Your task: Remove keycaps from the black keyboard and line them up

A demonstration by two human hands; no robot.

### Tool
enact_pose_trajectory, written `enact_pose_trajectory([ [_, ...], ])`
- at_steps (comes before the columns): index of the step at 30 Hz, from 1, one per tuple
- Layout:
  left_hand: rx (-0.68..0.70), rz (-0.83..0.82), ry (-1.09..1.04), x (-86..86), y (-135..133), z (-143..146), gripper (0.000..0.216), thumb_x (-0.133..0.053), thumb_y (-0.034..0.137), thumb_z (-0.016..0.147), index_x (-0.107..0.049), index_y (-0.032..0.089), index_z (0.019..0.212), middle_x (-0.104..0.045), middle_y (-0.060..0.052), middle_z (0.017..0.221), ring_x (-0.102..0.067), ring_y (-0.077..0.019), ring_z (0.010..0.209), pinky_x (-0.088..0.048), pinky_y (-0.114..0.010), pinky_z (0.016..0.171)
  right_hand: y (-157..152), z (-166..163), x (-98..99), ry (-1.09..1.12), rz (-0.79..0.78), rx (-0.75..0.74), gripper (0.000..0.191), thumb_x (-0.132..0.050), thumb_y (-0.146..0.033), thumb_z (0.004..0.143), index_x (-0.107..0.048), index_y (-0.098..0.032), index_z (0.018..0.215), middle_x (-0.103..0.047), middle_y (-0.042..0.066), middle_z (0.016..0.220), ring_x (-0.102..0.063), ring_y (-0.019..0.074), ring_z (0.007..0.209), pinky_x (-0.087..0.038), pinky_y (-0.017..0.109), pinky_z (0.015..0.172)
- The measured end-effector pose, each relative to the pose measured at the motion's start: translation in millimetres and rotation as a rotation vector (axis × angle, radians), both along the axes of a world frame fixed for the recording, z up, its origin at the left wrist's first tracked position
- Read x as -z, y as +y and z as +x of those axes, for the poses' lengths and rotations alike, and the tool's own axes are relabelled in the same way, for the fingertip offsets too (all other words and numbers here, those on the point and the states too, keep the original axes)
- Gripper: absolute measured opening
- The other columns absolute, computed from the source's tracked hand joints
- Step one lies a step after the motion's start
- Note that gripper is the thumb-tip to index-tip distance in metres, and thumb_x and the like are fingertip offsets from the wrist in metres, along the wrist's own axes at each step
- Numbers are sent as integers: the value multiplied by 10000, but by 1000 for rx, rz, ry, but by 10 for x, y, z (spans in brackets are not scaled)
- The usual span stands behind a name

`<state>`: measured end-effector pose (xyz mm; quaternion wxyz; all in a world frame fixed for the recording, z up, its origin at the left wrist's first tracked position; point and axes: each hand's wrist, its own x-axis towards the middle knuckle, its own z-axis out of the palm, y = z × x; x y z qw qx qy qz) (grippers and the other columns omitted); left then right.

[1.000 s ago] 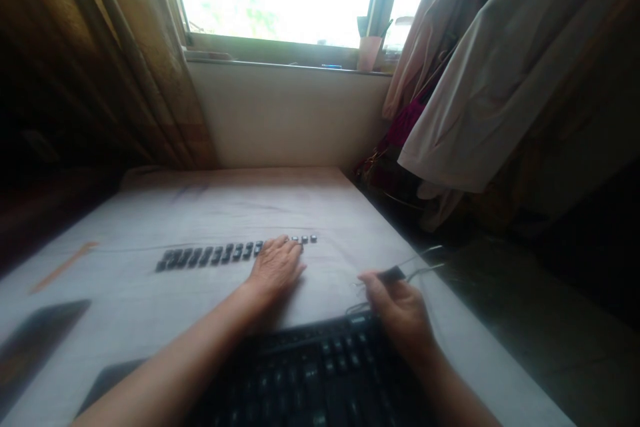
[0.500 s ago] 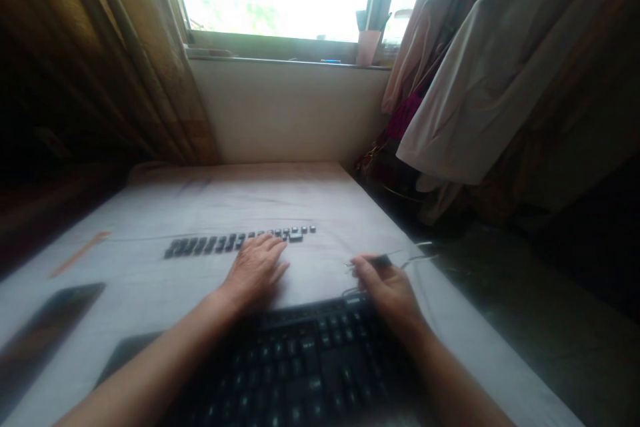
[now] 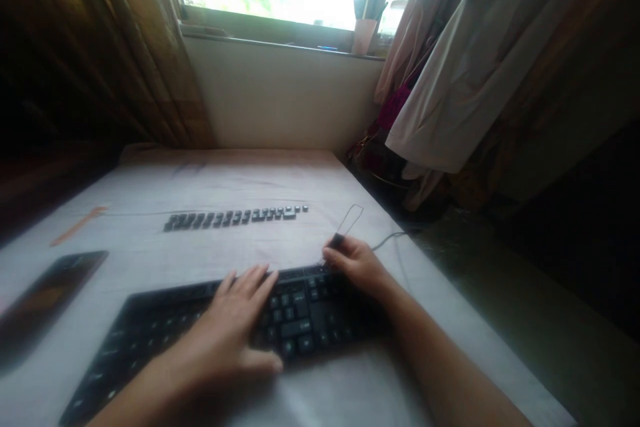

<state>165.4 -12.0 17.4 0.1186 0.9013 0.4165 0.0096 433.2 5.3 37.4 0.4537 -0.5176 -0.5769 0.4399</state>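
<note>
A black keyboard (image 3: pixel 296 328) lies on the white-covered surface in front of me, with its far edge turned toward the window. My left hand (image 3: pixel 235 320) is spread flat across it, fingers reaching the far edge and thumb stretched out near the close edge. Over the keyboard's far right corner, my right hand (image 3: pixel 357 263) pinches a wire keycap puller (image 3: pixel 338 239) by its black handle. The wire loop points up and away from the keys. Beyond the keyboard, loose dark keycaps (image 3: pixel 231 217) stand in rows.
A dark phone-like slab (image 3: pixel 60 293) lies at the left, with an orange strip (image 3: pixel 79 227) behind it. A cable (image 3: pixel 390 236) runs off the right edge of the surface (image 3: pixel 280 177). Curtains, hanging clothes (image 3: pixel 440 93) and a cup (image 3: pixel 364 37) on the windowsill frame the far side.
My left hand has come back from the keycaps onto the keyboard. The keyboard is angled differently and shows more fully. My right hand, with the puller, has shifted left to the keyboard's corner.
</note>
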Motion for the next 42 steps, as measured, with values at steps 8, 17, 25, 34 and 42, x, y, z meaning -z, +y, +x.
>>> enact_pose_trajectory([
  [8, 5, -63, 86, -102, -26, 24, 1150, -769, 502, 550, -193, 240, 1510, -91, -148, 1578, -105, -387, 1431, -126, -587, 1132, -15, -62, 66, -126, 96, -86, 162, -593, -323, 823, -597, -166, 782, -600, -17, 661, -567, 122, 605, -473, 256, 624],
  [17, 18, -23, 37, 5, -25, -187, 1129, -762, 418, 528, -207, 303, 1505, -118, -91, 1587, -160, -398, 1421, -127, -583, 1143, -74, -140, 7, -219, 115, -126, 147, -582, -303, 830, -622, -173, 774, -622, 4, 701, -589, 142, 662, -493, 257, 656],
  [25, -4, -98, 50, -100, -13, -353, 1076, -731, 390, 511, -288, 291, 1486, -174, -89, 1573, -188, -440, 1402, -169, -631, 1116, -105, -354, 13, -169, 115, -65, 148, -607, -312, 825, -660, -175, 805, -664, 13, 714, -615, 145, 659, -514, 269, 662],
  [34, 24, -96, 28, -94, 22, -561, 1090, -734, 375, 505, -264, 324, 1488, -137, -60, 1579, -170, -436, 1405, -172, -628, 1116, -135, -532, 60, -108, 16, -88, 133, -643, -306, 797, -698, -184, 807, -711, 6, 740, -650, 147, 688, -524, 274, 683],
  [42, 30, -93, 4, -73, 2, -561, 1049, -717, 391, 549, -267, 290, 1491, -132, -69, 1570, -143, -424, 1411, -143, -630, 1119, -86, -569, 18, -345, 168, -155, 91, -604, -243, 825, -685, -204, 809, -712, 9, 742, -659, 153, 692, -512, 270, 679],
])
